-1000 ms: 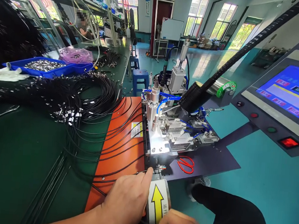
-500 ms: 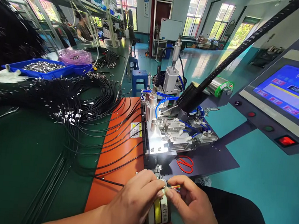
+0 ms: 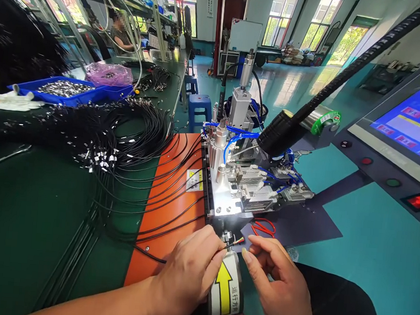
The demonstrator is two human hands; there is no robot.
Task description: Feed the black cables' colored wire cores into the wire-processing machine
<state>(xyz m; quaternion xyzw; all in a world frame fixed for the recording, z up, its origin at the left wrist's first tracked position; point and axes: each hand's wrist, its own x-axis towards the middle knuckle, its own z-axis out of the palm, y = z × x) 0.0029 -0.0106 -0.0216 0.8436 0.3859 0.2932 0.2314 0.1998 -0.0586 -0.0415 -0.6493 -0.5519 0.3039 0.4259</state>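
My left hand point(image 3: 196, 261) pinches a black cable point(image 3: 150, 255) close to its end, above a round drum labelled with a yellow arrow point(image 3: 224, 289). Thin coloured wires point(image 3: 239, 241) fan out from the stripped cable tip, pointing right. My right hand point(image 3: 277, 274) is just to the right of the wire ends, thumb and fingers apart, with nothing between them. Right in front of the cable tip stands the bench machine point(image 3: 248, 180), with metal cylinders and blue air tubes. Several black cables run across its orange plate point(image 3: 171, 193) into its left side.
Red-handled scissors point(image 3: 263, 227) lie beside the machine. A black flexible lamp point(image 3: 280, 134) reaches over it; a control screen point(image 3: 412, 120) stands right. On the green bench are a cable bundle point(image 3: 139, 137) and a blue tray of metal parts point(image 3: 66, 90). Farther back sits a person point(image 3: 119, 36).
My right hand has let go of the coloured wires and moved slightly right, opening. My left hand has raised the cable end a little, uncovering the yellow arrow. The view has shifted slightly.
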